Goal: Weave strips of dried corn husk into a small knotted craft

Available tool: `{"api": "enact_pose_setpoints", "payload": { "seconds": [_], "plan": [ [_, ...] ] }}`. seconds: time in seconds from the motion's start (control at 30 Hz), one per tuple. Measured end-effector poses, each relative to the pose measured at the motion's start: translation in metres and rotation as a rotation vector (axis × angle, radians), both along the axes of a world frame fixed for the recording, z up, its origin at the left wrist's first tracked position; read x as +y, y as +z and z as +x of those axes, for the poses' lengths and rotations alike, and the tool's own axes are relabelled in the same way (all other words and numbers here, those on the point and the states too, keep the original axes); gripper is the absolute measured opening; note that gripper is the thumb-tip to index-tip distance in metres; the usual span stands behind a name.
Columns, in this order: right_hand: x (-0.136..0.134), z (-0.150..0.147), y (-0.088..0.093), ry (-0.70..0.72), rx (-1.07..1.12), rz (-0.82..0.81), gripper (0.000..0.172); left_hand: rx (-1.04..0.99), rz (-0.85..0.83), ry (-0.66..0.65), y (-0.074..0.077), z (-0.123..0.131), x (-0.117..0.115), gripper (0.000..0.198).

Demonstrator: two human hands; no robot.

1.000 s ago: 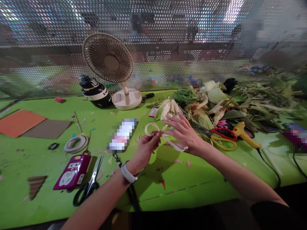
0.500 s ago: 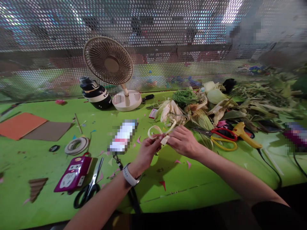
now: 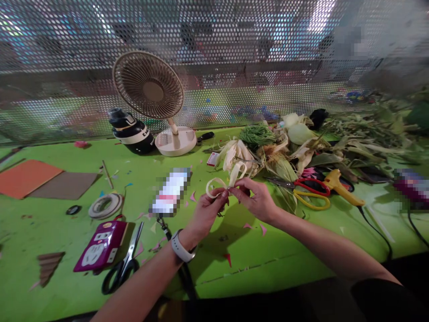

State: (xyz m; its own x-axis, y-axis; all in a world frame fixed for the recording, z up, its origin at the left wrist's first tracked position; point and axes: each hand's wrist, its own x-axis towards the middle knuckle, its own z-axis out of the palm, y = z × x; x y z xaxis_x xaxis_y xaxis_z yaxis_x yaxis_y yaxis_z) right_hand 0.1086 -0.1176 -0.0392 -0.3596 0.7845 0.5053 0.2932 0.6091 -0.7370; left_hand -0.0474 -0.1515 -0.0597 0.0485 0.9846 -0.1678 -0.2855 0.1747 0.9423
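A pale husk strip [image 3: 215, 182] is bent into two loops, one to the left and one standing up to the right. My left hand [image 3: 209, 209], with a white watch on the wrist, pinches the strip below the left loop. The fingertips of my right hand [image 3: 254, 199] are closed on the strip at the base of the upright loop, touching or nearly touching the left fingertips. Both hands are above the green table [image 3: 241, 273]. Just behind them lies a pile of dried corn husks [image 3: 236, 154].
Left of my hands are a phone [image 3: 170, 190], black scissors [image 3: 124, 264], a purple power strip [image 3: 102, 246] and a tape roll [image 3: 105, 205]. A fan [image 3: 176, 141] and bottle [image 3: 134, 136] stand behind. Red-yellow scissors [image 3: 311, 188] and a yellow glue gun [image 3: 345, 190] lie right.
The strip's right part now stands up as a second loop, where its end hung down over the fingers before. My right hand has turned and its fingers have shifted to the strip's base.
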Motion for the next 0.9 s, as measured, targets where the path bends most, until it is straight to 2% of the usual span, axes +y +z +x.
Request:
{"api": "enact_pose_setpoints", "payload": {
  "seconds": [0.13, 0.53, 0.9],
  "plan": [
    [0.0007, 0.0007, -0.0013, 0.024, -0.014, 0.061, 0.016, -0.061, -0.003, 0.001, -0.0034, 0.0003, 0.0002, 0.03],
    [-0.0014, -0.0028, -0.0056, 0.012, 0.026, 0.044, 0.012, -0.251, -0.053, 0.084, 0.0, 0.0085, -0.0023, 0.025],
    [0.0006, -0.0041, -0.0102, -0.011, 0.053, -0.019, 0.016, -0.263, -0.044, 0.084, -0.0071, 0.0092, -0.0013, 0.026]
  ]
}}
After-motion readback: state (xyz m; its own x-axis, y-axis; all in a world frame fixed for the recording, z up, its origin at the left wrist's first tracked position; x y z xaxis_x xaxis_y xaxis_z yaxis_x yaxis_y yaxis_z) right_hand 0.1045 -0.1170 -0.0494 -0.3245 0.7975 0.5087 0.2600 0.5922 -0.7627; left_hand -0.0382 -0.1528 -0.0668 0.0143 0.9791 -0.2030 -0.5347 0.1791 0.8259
